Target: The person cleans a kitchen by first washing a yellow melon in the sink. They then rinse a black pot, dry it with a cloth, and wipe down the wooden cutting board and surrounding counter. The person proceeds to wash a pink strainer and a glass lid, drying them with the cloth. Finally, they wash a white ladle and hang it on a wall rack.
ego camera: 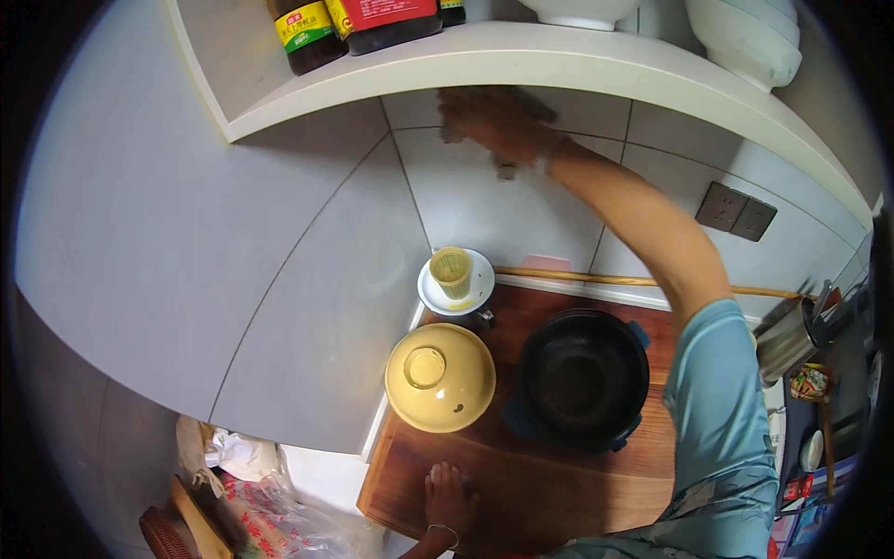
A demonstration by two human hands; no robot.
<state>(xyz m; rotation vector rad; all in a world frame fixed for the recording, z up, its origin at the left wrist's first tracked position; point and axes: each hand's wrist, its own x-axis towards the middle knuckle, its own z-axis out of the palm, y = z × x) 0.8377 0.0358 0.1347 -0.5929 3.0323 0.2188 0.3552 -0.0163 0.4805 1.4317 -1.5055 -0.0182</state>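
My right hand [492,126] reaches up to the tiled wall [503,209] just under the shelf, pressing a dark cloth [534,105] against the tiles; hand and cloth are blurred. My left hand [447,499] lies on the wooden worktop [545,489] near its left end; its fingertips meet a small pale thing that is mostly hidden and cannot be made out. Ahead of the left hand, an upturned yellow bowl [440,377] stands beside a black pot [583,374]. Behind the bowl, a green-yellow cup [450,272] with a woven look sits on a white plate [478,283].
Overhead, a curved-looking white shelf [447,66] holds sauce bottles [304,35] and white bowls [747,42]. A wooden stick [607,279] lies along the wall. Wall sockets [737,211] and a metal utensil holder [786,349] are at right. Plastic bags [279,517] lie lower left.
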